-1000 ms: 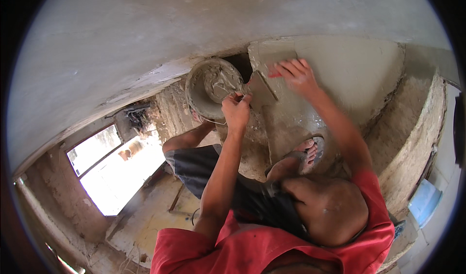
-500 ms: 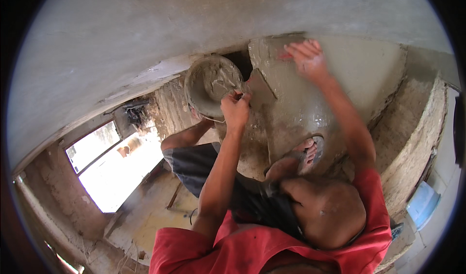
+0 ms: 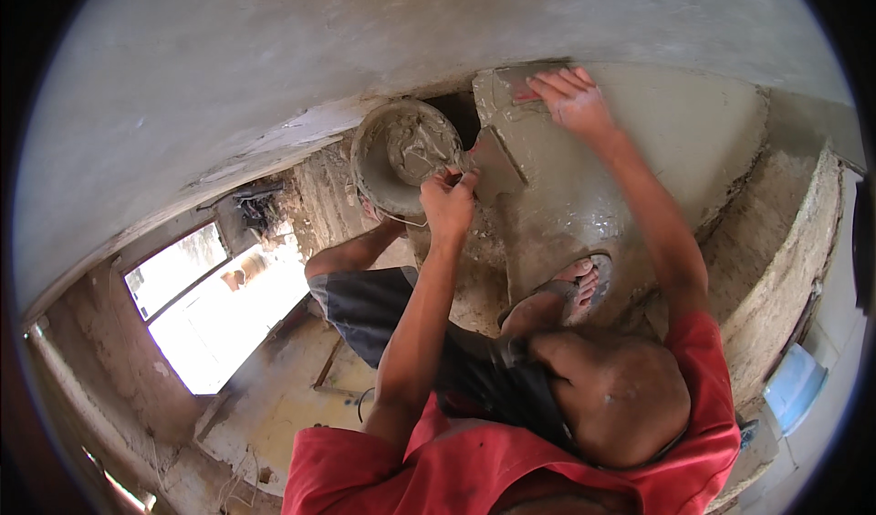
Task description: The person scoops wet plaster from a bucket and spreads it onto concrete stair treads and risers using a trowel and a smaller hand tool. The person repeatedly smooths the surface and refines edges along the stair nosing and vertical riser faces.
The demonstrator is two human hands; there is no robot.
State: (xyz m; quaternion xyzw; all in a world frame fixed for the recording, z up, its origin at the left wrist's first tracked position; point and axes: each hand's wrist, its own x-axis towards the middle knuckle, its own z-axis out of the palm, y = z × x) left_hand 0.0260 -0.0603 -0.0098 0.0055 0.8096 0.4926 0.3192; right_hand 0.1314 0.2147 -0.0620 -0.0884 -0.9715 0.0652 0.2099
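My left hand (image 3: 447, 207) is closed around the handle of a trowel (image 3: 498, 165), just at the right rim of a bucket (image 3: 377, 170). The trowel's flat, mortar-smeared blade points right, over the edge of the wet cement surface (image 3: 675, 141). Grey wet mortar (image 3: 422, 145) sits inside the bucket. Farther off, my right hand (image 3: 575, 103) is closed on the red handle of a finishing trowel (image 3: 525, 93). Its blade rests at the far left part of the wet cement, near the wall; the fingers partly cover the tool.
A smooth grey wall (image 3: 274, 68) curves across the far side. My sandalled foot (image 3: 584, 287) stands on the near edge of the cement. A rough ledge (image 3: 785, 269) runs along the right, with a light blue container (image 3: 795, 387) beyond. A bright opening (image 3: 214, 310) lies left.
My right hand has slid slightly left and away with the finishing trowel across the wet cement. My left hand and its trowel stay nearly in place beside the bucket.
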